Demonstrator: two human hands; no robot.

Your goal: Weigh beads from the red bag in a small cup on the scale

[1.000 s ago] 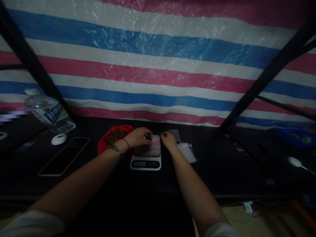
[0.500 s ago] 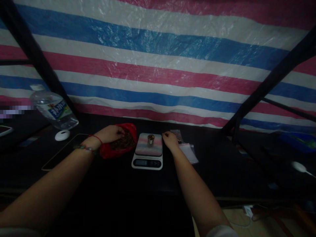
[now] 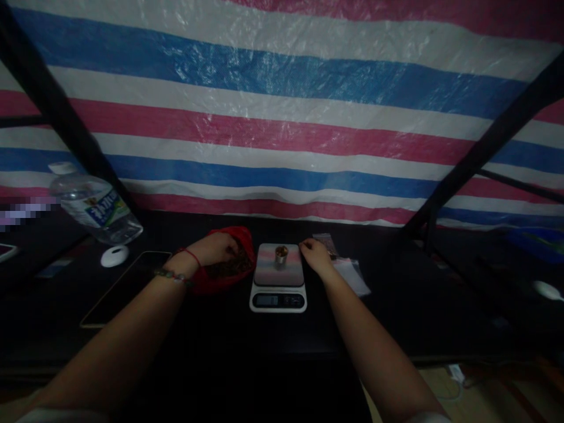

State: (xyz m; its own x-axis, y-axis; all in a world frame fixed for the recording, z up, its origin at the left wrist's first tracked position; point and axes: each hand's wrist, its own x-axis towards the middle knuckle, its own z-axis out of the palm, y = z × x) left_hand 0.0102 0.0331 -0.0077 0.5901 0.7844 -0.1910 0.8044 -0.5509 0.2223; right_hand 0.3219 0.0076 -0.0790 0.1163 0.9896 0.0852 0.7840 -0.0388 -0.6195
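My left hand (image 3: 220,248) reaches over a red plastic bag (image 3: 215,284). Its bent fingers are drawn together at loose brown dried bits (image 3: 231,265) inside; whether any are between the fingertips is hidden. Just right of the bag stands a white digital kitchen scale (image 3: 278,281) with a lit display. On its plate sits a small metal cup (image 3: 281,255) holding brownish bits. My right hand (image 3: 314,251) rests at the scale's right edge, fingers curled and thumb against them; what they may pinch is too small to make out.
Beyond my right hand lie a small clear bag with dark contents (image 3: 325,242) and flat clear bags (image 3: 352,276). To the left are a phone (image 3: 126,288), a white rounded object (image 3: 114,255) and a large plastic bottle (image 3: 97,205). A white spoon (image 3: 547,289) lies far right. Dark slanted bars flank the table.
The view has shifted slightly, so everything on the table appears a little lower, and the middle items further right. My left hand stays in the bag, my right beside the scale.
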